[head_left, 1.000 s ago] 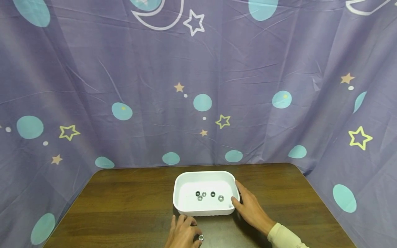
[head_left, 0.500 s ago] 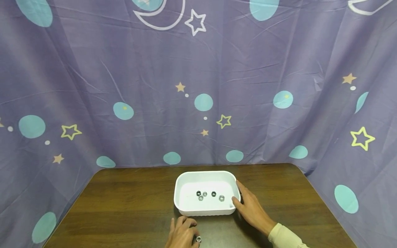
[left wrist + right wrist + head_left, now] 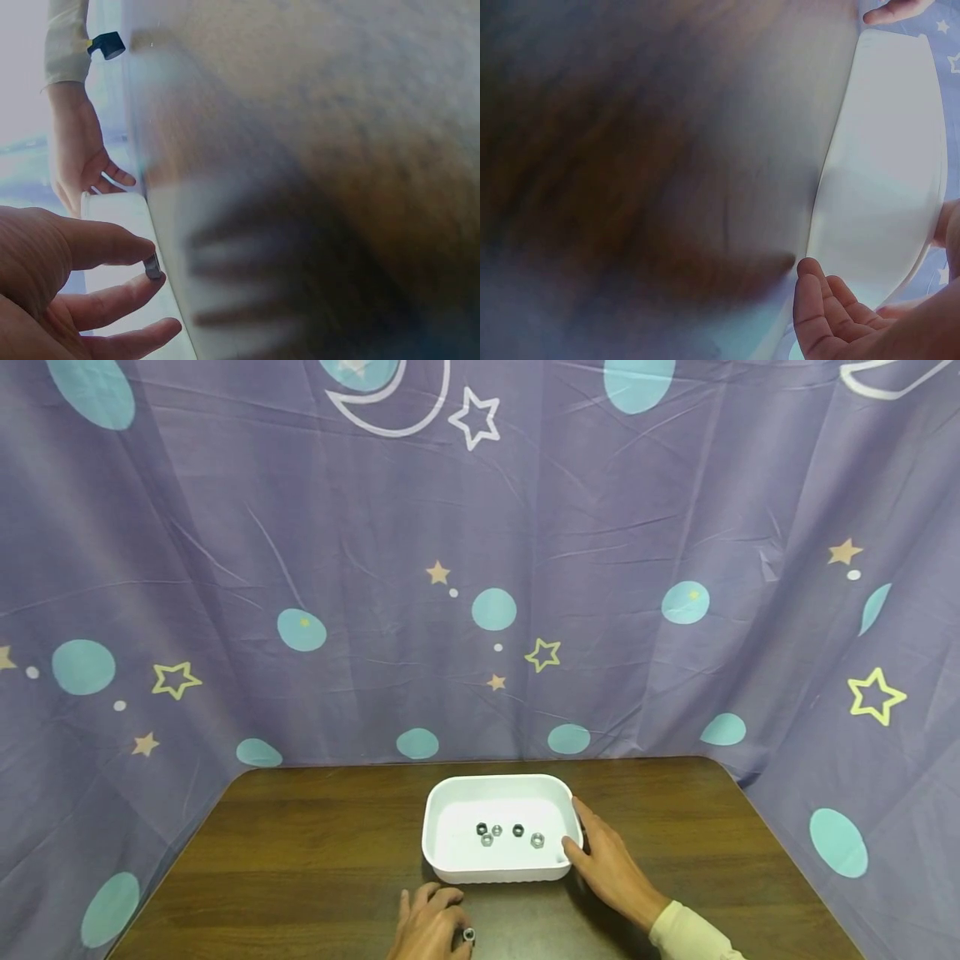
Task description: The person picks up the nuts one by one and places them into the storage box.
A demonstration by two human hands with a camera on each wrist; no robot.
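In the head view my left hand (image 3: 429, 923), in front of the white tray (image 3: 498, 876), pinches a small silver nut (image 3: 469, 935) between thumb and index finger. The left wrist view shows that nut (image 3: 152, 267) edge-on at the fingertips, the other fingers spread. My right hand (image 3: 611, 870) holds the tray's right end, thumb over the rim and fingers along the outer wall. Several hex nuts lie on the tray floor: dark ones (image 3: 518, 831) and silver ones (image 3: 537, 840), grouped around the middle.
The tray stands on a brown wooden table (image 3: 315, 852). Behind and beside the table hangs a purple curtain (image 3: 360, 677) with stars, moons and blue dots. A light sleeve (image 3: 690, 932) covers the right forearm.
My left hand has drifted a little to the left with the nut in its pinch. The right hand keeps its place on the tray, and the nuts inside lie as before.
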